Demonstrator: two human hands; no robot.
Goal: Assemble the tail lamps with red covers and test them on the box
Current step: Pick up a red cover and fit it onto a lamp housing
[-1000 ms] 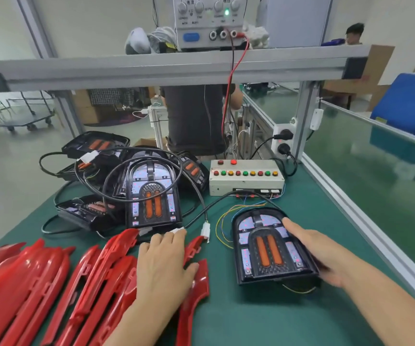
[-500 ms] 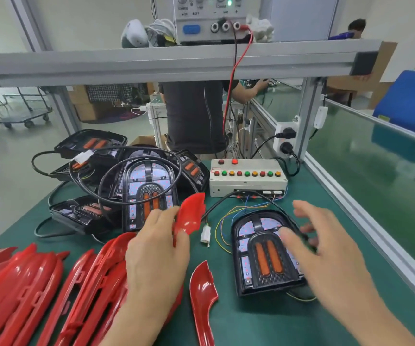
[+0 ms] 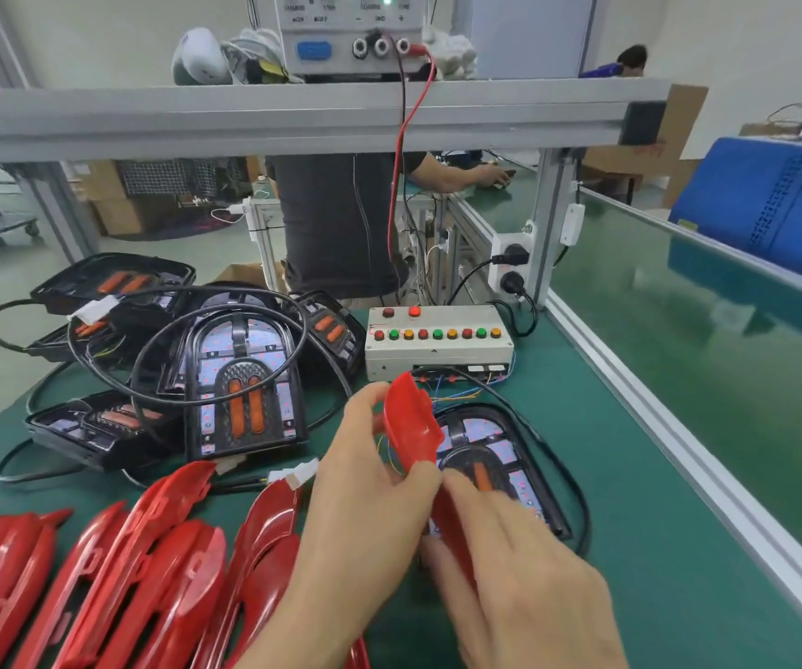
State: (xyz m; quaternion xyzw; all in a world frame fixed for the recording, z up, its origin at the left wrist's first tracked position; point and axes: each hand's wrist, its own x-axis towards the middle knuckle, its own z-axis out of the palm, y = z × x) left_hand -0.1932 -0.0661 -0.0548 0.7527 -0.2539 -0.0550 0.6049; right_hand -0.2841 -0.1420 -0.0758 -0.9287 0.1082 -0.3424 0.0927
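My left hand (image 3: 365, 494) grips a red cover (image 3: 411, 420): glossy, curved, translucent plastic, held lifted with its hollow side toward me, thumb and fingers curled round its lower part. My right hand (image 3: 524, 581) sits just right of and below that grip, blurred; fingers bent down against the cover's lower end, so I cannot tell whether they pinch it or only touch.

Directly behind the grip, flat on the green mat (image 3: 679, 548), lies a tail lamp (image 3: 495, 456): black arched housing, pale board dotted with small red points, orange bar in the centre. My hands hide most of its near half. A black cable (image 3: 568, 470) loops round its right edge.

Beyond the grip stands the test box (image 3: 437, 350), cream and rectangular, with a row of red, green and amber round buttons on top and two red ones above them. Thin coloured wires run from its front toward the lamp.

Left of the grip, a heap of lamps (image 3: 239, 383), same black arched shells, matte ribbed centres with twin orange bars, tangled in black cable.

Near left, below the grip, spare covers (image 3: 148, 572) lie packed side by side, long, shiny, blade-shaped.

An aluminium beam (image 3: 293, 118) crosses overhead; a grey power supply (image 3: 351, 31) sits on it, red lead hanging down.
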